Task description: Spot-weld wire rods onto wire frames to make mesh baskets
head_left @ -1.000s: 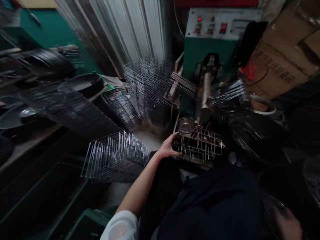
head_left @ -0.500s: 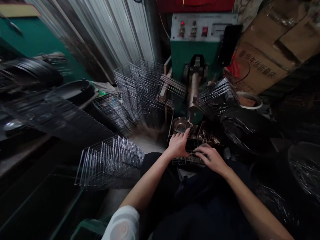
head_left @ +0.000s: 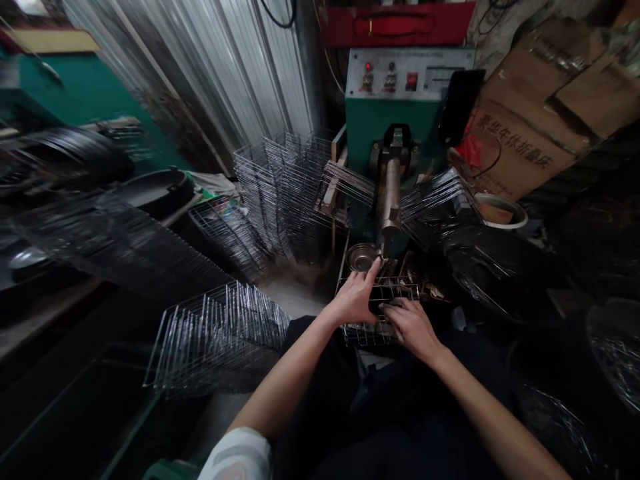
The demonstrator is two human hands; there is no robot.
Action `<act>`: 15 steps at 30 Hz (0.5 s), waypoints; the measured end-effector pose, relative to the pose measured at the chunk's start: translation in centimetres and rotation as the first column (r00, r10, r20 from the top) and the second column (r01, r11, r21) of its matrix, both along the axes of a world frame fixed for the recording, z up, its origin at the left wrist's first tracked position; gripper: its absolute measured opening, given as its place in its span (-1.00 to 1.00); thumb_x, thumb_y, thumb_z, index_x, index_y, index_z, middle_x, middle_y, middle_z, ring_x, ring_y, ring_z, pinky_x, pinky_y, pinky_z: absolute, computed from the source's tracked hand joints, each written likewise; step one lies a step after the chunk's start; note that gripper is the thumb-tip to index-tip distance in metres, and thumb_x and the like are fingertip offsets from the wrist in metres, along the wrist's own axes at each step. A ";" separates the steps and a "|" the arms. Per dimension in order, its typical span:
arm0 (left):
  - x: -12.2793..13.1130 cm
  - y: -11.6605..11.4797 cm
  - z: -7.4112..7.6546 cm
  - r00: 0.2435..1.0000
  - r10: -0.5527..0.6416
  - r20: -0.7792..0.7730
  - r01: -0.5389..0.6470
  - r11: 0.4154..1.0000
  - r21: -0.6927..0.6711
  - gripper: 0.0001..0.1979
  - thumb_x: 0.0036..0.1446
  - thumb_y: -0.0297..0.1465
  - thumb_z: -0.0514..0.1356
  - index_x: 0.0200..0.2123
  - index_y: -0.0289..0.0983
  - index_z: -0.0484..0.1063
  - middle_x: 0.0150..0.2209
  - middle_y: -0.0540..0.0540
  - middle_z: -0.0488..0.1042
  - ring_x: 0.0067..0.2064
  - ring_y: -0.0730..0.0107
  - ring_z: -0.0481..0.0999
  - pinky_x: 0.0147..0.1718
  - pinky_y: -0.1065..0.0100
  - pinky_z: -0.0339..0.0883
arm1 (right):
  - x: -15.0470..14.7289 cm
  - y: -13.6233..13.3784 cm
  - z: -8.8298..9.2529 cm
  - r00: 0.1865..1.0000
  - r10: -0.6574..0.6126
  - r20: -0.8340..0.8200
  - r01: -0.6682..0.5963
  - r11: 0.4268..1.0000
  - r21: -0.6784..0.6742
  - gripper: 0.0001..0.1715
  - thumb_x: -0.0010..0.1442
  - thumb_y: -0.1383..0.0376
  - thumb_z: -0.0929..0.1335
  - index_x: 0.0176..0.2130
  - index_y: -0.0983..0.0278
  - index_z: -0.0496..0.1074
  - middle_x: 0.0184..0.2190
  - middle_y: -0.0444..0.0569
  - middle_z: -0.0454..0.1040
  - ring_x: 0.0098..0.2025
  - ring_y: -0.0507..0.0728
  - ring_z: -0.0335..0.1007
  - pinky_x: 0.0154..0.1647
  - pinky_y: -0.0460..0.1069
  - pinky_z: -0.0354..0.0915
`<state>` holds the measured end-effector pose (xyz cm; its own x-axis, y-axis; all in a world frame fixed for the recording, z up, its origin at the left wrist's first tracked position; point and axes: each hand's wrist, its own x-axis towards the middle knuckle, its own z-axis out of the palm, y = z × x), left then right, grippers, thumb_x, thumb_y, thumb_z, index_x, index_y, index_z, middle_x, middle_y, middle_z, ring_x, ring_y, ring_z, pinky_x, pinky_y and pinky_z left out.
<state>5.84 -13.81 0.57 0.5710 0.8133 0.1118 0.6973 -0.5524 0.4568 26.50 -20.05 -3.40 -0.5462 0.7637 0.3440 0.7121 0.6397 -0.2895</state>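
Observation:
A small wire rack (head_left: 395, 288) with a grid of thin metal rods sits in front of me, below the electrode tip (head_left: 384, 250) of a green spot-welding machine (head_left: 363, 110). My left hand (head_left: 354, 298) is closed over the rack's left part, its forefinger reaching up beside the tip. My right hand (head_left: 413, 328) lies at the rack's right side, fingers bent onto the wires; any small piece between them is too dark to make out. Just behind the left fingers stands a round metal dish (head_left: 362, 257).
Stacked wire racks (head_left: 220, 333) stand at my left, with taller stacks (head_left: 283, 193) behind. Bent wire pieces (head_left: 433, 197) hang right of the electrode arm. A black tub (head_left: 495, 267), a white bucket (head_left: 505, 208) and a cardboard box (head_left: 525, 127) are on the right.
My right hand has moved left and inward onto the rack's wires. The left hand keeps its place by the electrode tip. The whole view has shifted slightly.

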 end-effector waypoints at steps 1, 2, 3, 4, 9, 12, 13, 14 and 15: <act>0.0 -0.1 0.2 1.000 -0.001 0.020 0.001 1.000 -0.002 0.47 -0.33 -0.31 0.45 0.42 -0.24 -0.56 0.16 -0.30 0.34 0.13 -0.16 0.36 0.16 -0.03 0.18 | 0.1 -0.1 0.1 1.000 0.004 -0.017 -0.004 1.000 -0.001 -0.57 0.36 0.43 0.26 0.17 0.20 0.41 -0.02 0.03 0.56 0.07 0.22 0.33 -0.05 0.11 0.21; -0.1 -0.2 0.4 0.999 0.001 0.039 -0.001 1.000 -0.001 0.47 -0.33 -0.31 0.45 0.42 -0.23 -0.56 0.16 -0.30 0.34 0.14 -0.16 0.36 0.16 -0.02 0.18 | 0.1 -0.3 0.3 0.999 0.006 -0.034 -0.006 1.000 -0.002 -0.57 0.36 0.43 0.26 0.16 0.20 0.42 -0.03 0.03 0.57 0.06 0.22 0.34 -0.06 0.11 0.21; 0.0 -0.4 0.6 0.998 0.004 0.057 -0.005 1.000 0.004 0.47 -0.32 -0.31 0.45 0.42 -0.22 -0.57 0.16 -0.29 0.34 0.15 -0.16 0.35 0.16 -0.02 0.19 | 0.1 -0.4 0.5 0.999 0.006 -0.052 -0.006 1.000 -0.004 -0.58 0.36 0.43 0.26 0.16 0.20 0.42 -0.03 0.03 0.57 0.05 0.22 0.35 -0.06 0.11 0.20; 0.0 -0.5 0.8 0.997 0.008 0.072 -0.009 1.000 0.011 0.47 -0.32 -0.31 0.45 0.41 -0.22 -0.58 0.16 -0.28 0.35 0.16 -0.16 0.34 0.16 -0.03 0.18 | 0.2 -0.5 0.6 0.998 0.004 -0.069 -0.004 1.000 -0.004 -0.57 0.36 0.44 0.26 0.16 0.20 0.42 -0.03 0.03 0.57 0.04 0.22 0.36 -0.07 0.11 0.20; 0.4 -0.5 1.4 0.991 0.024 0.130 -0.034 0.996 0.078 0.47 -0.28 -0.29 0.46 0.40 -0.25 -0.62 0.14 -0.28 0.36 0.16 -0.12 0.33 0.16 -0.02 0.20 | 0.6 -0.3 1.2 0.990 -0.034 -0.136 0.041 0.998 0.046 -0.54 0.35 0.45 0.26 0.18 0.18 0.42 -0.05 0.01 0.58 0.04 0.20 0.37 -0.04 0.10 0.17; 0.6 0.1 1.3 0.983 0.034 0.180 -0.057 0.991 0.125 0.48 -0.28 -0.29 0.47 0.40 -0.24 -0.64 0.20 -0.30 0.31 0.19 -0.12 0.30 0.15 -0.03 0.22 | 0.9 0.6 1.2 0.986 -0.047 -0.161 0.061 0.994 0.088 -0.53 0.35 0.43 0.30 0.19 0.13 0.40 -0.06 -0.05 0.59 0.04 0.19 0.38 -0.05 0.09 0.15; 0.7 0.3 1.3 0.981 0.036 0.192 -0.063 0.989 0.134 0.48 -0.28 -0.30 0.47 0.40 -0.24 -0.64 0.21 -0.30 0.30 0.20 -0.13 0.29 0.14 -0.03 0.23 | 1.0 1.0 1.3 0.985 -0.048 -0.167 0.065 0.993 0.095 -0.53 0.35 0.43 0.30 0.19 0.11 0.40 -0.06 -0.06 0.59 0.03 0.19 0.38 -0.05 0.08 0.14; 0.8 0.6 1.3 0.979 0.039 0.201 -0.069 0.988 0.141 0.48 -0.28 -0.31 0.47 0.40 -0.24 -0.63 0.21 -0.29 0.30 0.21 -0.14 0.28 0.14 -0.04 0.24 | 1.0 1.4 1.3 0.985 -0.049 -0.168 0.067 0.993 0.100 -0.53 0.35 0.43 0.30 0.19 0.11 0.40 -0.06 -0.07 0.59 0.04 0.19 0.38 -0.06 0.08 0.14; 0.8 0.9 1.4 0.977 0.041 0.207 -0.072 0.987 0.144 0.48 -0.29 -0.32 0.47 0.40 -0.24 -0.62 0.20 -0.29 0.31 0.21 -0.14 0.27 0.13 -0.04 0.24 | 1.1 1.7 1.4 0.985 -0.052 -0.166 0.069 0.992 0.102 -0.54 0.36 0.43 0.30 0.18 0.10 0.41 -0.06 -0.07 0.59 0.04 0.19 0.39 -0.07 0.08 0.13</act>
<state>6.65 -12.88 1.94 0.4774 0.8088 0.3435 0.6308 -0.5876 0.5067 27.57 -18.32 -2.05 -0.4301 0.7477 0.5060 0.6993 0.6304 -0.3371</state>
